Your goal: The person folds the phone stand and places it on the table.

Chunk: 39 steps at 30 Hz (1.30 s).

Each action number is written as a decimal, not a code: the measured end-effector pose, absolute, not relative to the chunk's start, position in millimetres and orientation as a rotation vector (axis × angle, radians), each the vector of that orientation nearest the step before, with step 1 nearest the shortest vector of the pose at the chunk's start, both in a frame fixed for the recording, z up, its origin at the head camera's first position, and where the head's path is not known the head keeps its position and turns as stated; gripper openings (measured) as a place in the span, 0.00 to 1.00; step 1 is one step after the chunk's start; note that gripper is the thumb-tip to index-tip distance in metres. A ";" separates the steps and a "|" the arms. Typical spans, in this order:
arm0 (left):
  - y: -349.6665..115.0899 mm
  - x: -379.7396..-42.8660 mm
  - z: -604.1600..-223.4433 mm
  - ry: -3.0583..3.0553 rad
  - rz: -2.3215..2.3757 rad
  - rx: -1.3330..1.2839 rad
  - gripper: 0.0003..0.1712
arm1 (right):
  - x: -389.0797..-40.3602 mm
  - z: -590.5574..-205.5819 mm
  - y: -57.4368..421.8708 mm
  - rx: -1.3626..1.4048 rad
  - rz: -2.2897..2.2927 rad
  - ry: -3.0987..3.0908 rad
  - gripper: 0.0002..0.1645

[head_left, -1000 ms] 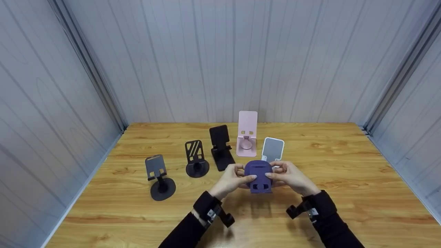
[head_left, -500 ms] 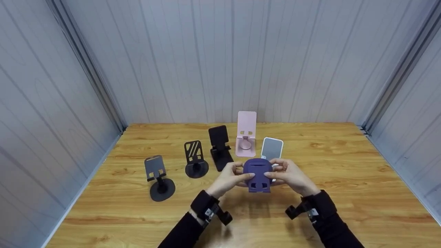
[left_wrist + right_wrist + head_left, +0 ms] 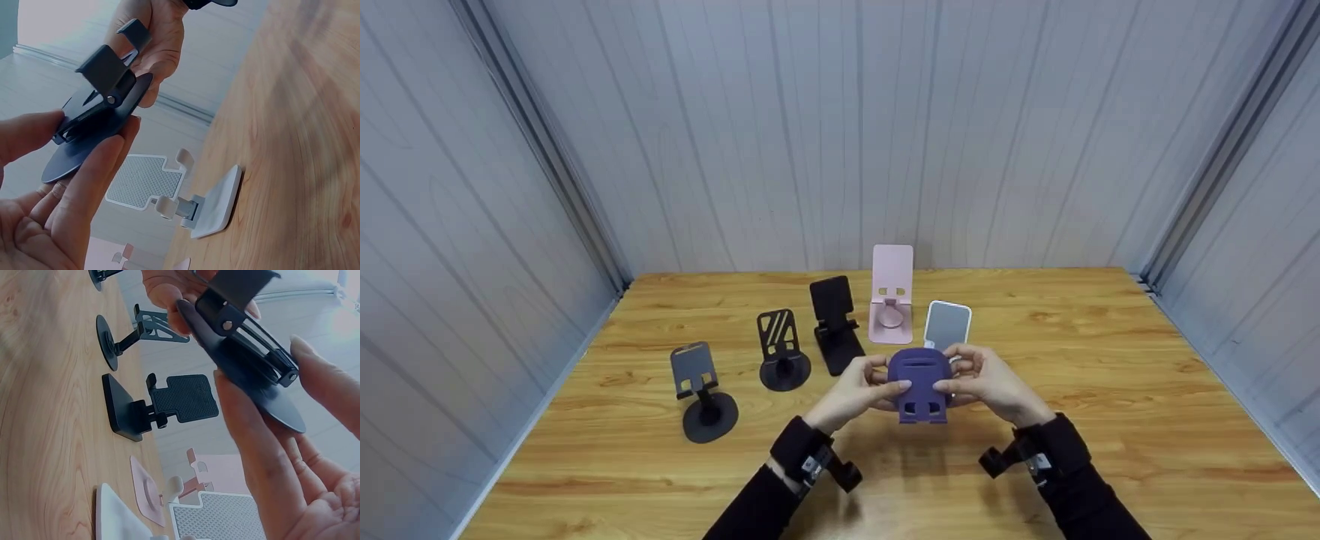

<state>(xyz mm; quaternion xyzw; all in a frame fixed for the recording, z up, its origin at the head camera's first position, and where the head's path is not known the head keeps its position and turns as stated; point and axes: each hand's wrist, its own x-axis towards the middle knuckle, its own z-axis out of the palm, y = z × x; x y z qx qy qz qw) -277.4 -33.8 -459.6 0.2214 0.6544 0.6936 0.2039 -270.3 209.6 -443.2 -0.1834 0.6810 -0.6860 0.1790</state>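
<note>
So both hands are on the purple phone stand [image 3: 922,382] here, and it's up off the tabletop [image 3: 1110,390], right between the two sets of fingers. The left hand [image 3: 855,388] pinches one side, thumb on the front plate and the other fingers tucked under the round base. The right hand [image 3: 994,384] does pretty much the same on its side, and the thumb tips sit near each other without touching. From the wrist views the stand looks folded nearly flat.

Just past the right fingers there's a white stand [image 3: 947,324], its lower part hidden in the head view. Farther out beyond the fingertips is a pink stand [image 3: 892,274], plate up. Past the left fingers you get a plain black stand [image 3: 832,300], then a slotted stand [image 3: 784,360] farther left, and a gray stand [image 3: 694,366] farthest left, well apart from the fingers.
</note>
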 end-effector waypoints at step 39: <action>-132.6 -201.3 -480.7 3.337 0.699 0.645 0.42 | -313.1 -455.3 364.5 0.037 -1.885 2.219 0.42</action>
